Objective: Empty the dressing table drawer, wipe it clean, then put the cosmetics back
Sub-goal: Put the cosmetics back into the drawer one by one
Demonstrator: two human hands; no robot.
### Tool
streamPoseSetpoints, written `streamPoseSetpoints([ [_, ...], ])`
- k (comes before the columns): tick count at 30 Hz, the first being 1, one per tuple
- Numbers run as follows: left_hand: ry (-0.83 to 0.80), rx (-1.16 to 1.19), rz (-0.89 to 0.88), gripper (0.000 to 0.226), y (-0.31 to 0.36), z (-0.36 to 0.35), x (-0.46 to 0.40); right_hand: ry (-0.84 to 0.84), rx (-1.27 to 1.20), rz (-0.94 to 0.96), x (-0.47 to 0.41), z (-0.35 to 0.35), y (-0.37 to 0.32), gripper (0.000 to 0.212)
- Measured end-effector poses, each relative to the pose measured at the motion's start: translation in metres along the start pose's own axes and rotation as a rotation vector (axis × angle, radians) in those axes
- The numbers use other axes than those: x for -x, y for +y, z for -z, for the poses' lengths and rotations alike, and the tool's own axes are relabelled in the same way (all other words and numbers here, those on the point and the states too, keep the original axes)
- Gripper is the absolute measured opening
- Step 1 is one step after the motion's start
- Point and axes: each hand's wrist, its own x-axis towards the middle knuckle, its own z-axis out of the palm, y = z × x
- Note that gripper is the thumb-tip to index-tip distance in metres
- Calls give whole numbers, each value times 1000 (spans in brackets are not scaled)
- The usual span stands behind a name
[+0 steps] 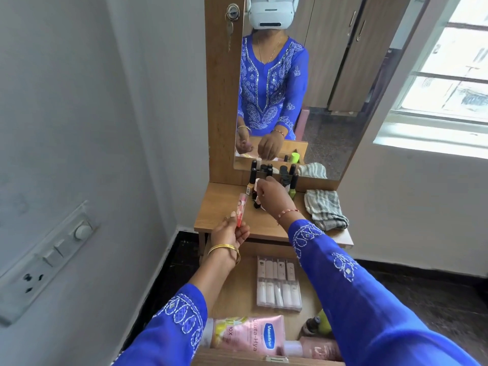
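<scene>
Two pink bottles [248,335] in drawer [237,291]

Bottles [274,180] crowd the back of the tabletop [216,207] by the mirror, a folded cloth [323,208] fills its right side, leaving its left front bare. The open drawer [237,289] has bare floor left of the clear case [278,283].

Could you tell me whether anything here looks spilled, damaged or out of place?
Nothing looks spilled or broken. The striped cloth lies crumpled at the tabletop's right edge, and small bottles crowd against the mirror, which fits a drawer mid-clean.
</scene>
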Motion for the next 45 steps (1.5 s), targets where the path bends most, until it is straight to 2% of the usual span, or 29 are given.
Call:
streamPoseSetpoints([
  [5,-37,-6,0,9,-2,3,4,67,-211,-49,8,2,3,18],
  [9,-52,-21,8,12,-6,4,12,144,-657,-247,27,5,7,15],
  [13,-68,-49,37,10,-19,9,23,90,-982,-364,61,13,21,22],
  [17,-78,-85,66,9,-38,14,38,48,-1073,-412,97,18,39,18],
  [22,-96,-144,136,5,-72,18,56,129,-896,-457,136,21,70,15],
  [27,-116,-233,175,7,-101,21,70,42,-284,-480,163,12,95,16],
  [30,-122,-285,177,7,-108,25,74,-29,-82,-402,171,6,103,19],
  [37,-99,-322,184,6,-107,32,69,-157,261,-212,173,-14,108,17],
  [45,-133,-372,146,13,-107,32,71,-177,364,-135,173,-21,110,18],
])
